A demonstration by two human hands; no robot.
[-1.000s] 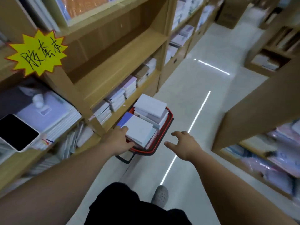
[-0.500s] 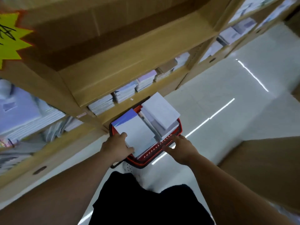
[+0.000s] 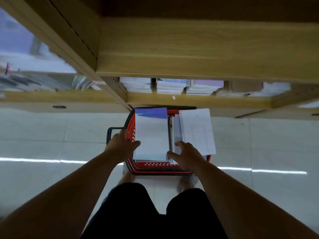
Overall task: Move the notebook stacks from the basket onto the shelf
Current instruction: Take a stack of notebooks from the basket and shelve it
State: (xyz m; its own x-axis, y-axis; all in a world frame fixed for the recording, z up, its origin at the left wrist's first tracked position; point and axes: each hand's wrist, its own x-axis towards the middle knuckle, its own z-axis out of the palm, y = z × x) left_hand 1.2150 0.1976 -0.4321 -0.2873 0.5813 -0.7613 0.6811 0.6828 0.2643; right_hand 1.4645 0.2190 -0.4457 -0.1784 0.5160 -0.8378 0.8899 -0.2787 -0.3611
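the left hand [image 3: 121,145] clasps the left edge of the left notebook stack [image 3: 151,135], thumb on its top cover, while the right hand [image 3: 185,155] lies spread and loose at the stack's near right corner, gripping nothing that shows. that stack sits in the red basket [image 3: 160,167] on the floor, long axis running 12 to 6 o'clock, the right notebook stack [image 3: 196,130] beside it at 3 o'clock. the bare shelf [image 3: 198,52] waits at 12 o'clock; both hands flank the left stack, so it likely lifts first.
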